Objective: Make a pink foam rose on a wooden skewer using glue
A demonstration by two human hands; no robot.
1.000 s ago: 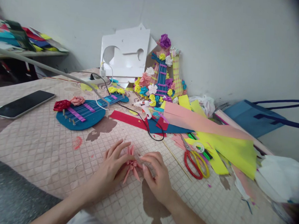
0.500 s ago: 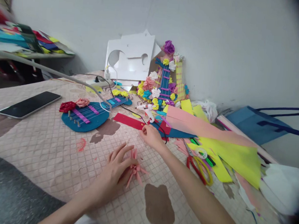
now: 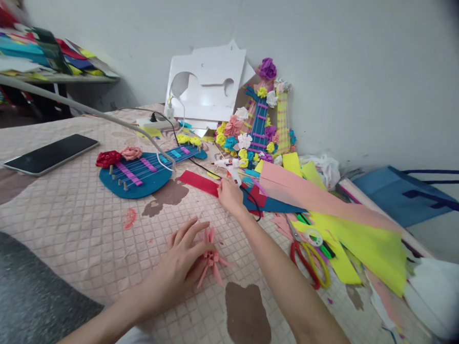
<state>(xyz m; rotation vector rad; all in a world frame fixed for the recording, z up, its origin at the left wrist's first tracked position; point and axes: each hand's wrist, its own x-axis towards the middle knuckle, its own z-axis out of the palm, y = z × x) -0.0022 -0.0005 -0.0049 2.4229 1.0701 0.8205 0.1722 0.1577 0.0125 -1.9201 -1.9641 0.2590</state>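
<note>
My left hand (image 3: 182, 257) rests low over the patterned tablecloth. Its thumb and index finger hold a pink paper flower (image 3: 211, 259) with pointed petals, while the other fingers stretch out above it. Farther off, my right hand (image 3: 230, 196) has its fingers curled at the handle of a white glue gun (image 3: 235, 176); the fingertips are partly hidden. A red paper strip (image 3: 198, 182) lies just left of that hand. The gun's black cord (image 3: 256, 198) loops to the right, across blue and red paper pieces.
A blue paper-covered toy guitar (image 3: 140, 177) and a phone (image 3: 52, 153) lie at left. Scissors (image 3: 313, 263), tape and yellow sheets (image 3: 379, 257) spread at right. Against the wall stand flower-decorated guitars (image 3: 260, 122) and white cut-out boards (image 3: 202, 101). A white cable (image 3: 101, 115) crosses above the table.
My right hand has moved slightly forward, up to the glue gun's handle. My left hand stays at the pink flower. The whole view has shifted a little.
</note>
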